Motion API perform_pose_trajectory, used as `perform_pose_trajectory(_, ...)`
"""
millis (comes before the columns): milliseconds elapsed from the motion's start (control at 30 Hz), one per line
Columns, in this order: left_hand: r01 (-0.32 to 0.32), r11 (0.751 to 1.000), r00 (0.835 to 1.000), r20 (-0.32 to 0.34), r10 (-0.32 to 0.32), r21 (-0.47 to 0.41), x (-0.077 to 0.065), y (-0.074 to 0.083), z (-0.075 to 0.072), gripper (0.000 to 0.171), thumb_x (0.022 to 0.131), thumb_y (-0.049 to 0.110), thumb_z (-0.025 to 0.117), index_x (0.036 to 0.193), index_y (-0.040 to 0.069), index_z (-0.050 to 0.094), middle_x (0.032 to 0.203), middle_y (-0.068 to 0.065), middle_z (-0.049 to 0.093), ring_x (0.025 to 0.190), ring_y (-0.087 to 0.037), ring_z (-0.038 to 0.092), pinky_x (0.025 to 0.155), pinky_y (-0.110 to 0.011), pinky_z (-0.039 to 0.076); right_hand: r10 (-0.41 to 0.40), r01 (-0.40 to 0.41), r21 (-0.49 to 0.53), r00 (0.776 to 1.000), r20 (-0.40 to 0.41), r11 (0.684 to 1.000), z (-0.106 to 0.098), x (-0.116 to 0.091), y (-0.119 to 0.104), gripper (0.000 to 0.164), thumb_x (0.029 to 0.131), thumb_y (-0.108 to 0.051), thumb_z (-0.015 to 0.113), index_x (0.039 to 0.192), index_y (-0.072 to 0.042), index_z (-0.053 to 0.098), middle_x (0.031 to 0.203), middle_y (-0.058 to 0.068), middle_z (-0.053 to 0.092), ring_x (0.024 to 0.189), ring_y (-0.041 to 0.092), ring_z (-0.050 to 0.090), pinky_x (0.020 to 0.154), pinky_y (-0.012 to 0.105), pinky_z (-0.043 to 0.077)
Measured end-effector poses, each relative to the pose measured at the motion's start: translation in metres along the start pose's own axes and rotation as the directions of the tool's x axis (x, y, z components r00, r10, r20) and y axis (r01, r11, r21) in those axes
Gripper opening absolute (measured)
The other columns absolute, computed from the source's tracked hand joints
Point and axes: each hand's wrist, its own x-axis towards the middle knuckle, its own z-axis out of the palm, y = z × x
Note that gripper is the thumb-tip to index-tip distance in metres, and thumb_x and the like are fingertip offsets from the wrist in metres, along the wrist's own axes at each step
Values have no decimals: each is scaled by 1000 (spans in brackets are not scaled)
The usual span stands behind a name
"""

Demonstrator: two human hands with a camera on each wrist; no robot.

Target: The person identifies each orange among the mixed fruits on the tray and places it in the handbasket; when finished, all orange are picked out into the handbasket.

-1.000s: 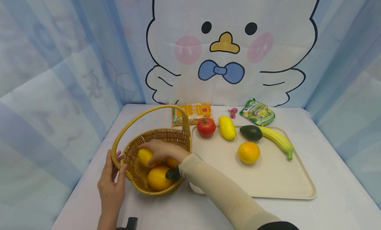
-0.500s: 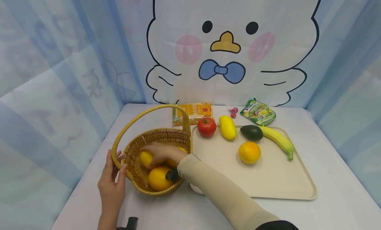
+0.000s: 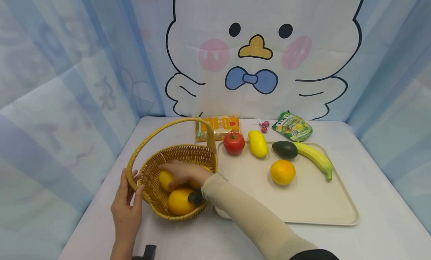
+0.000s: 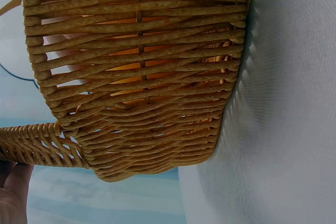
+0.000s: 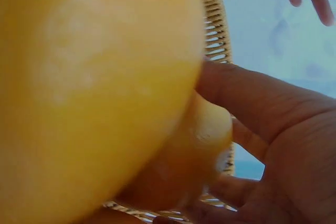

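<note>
A wicker basket (image 3: pixel 158 204) with a tall hoop handle (image 3: pixel 148 138) stands at the left of the table. My left hand (image 3: pixel 126 209) holds the handle's left foot between thumb and fingers; only part of this hand (image 4: pixel 13 195) shows in the left wrist view. Inside the basket, my right hand (image 3: pixel 183 172) has thumb and fingers round a yellow fruit (image 3: pixel 165 179), its kind unclear. That smaller fruit (image 5: pixel 210 124) is partly hidden in the right wrist view. Near it lies a large orange-yellow fruit (image 3: pixel 180 202), with more yellow fruit partly hidden under the wrist.
Right of the basket, a cream tray (image 3: pixel 316 204) bears a tomato (image 3: pixel 234 143), a mango (image 3: pixel 258 144), an avocado (image 3: pixel 284 150), a banana (image 3: pixel 314 159) and an orange (image 3: pixel 282 172). Behind are an orange grain packet (image 3: pixel 220 127), lollipops (image 3: pixel 264 125) and a green bag (image 3: pixel 293 126).
My right hand has shifted slightly right and down inside the basket, with the yellow fruit moving along. More yellow shows beside the wrist. My left hand stays on the handle.
</note>
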Motion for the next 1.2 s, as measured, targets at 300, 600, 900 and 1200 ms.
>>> perform_pose_trajectory(300, 18, 1000, 1000, 4, -18, 0, 0, 2, -2, 76, 82, -14, 61, 147, 11, 31, 125, -24, 58, 113, 16, 48, 94, -1, 40, -80, 77, -73, 996, -36, 994, -18, -1, -2, 68, 89, -28, 65, 148, -19, 32, 152, 0, 36, 142, 20, 29, 120, 32, 27)
perform_pose_trajectory(600, 9, 1000, 1000, 1, -9, 4, 1, 1, -1, 76, 81, -14, 61, 147, 10, 32, 125, -24, 58, 113, 16, 48, 94, -1, 40, -109, 104, -82, 992, -60, 991, -34, -8, 1, 68, 90, -31, 63, 148, -15, 31, 153, 2, 35, 141, 18, 31, 121, 31, 26)
perform_pose_trajectory(900, 0, 1000, 1000, -2, 0, 8, 0, 0, -1, 76, 81, -15, 61, 147, 9, 32, 124, -25, 58, 113, 17, 47, 93, -1, 40, -152, 151, -26, 985, -81, 988, -47, -22, 4, 69, 90, -28, 64, 147, -10, 31, 153, 4, 35, 141, 18, 31, 120, 30, 27)
perform_pose_trajectory(1200, 12, 1000, 1000, 0, -11, 18, 0, 2, 0, 77, 81, -14, 62, 147, 11, 31, 125, -24, 59, 113, 17, 47, 93, -1, 40, -189, 185, -54, 977, -95, 981, -59, -41, 7, 71, 89, -30, 64, 148, -11, 30, 153, 5, 35, 141, 18, 32, 120, 31, 28)
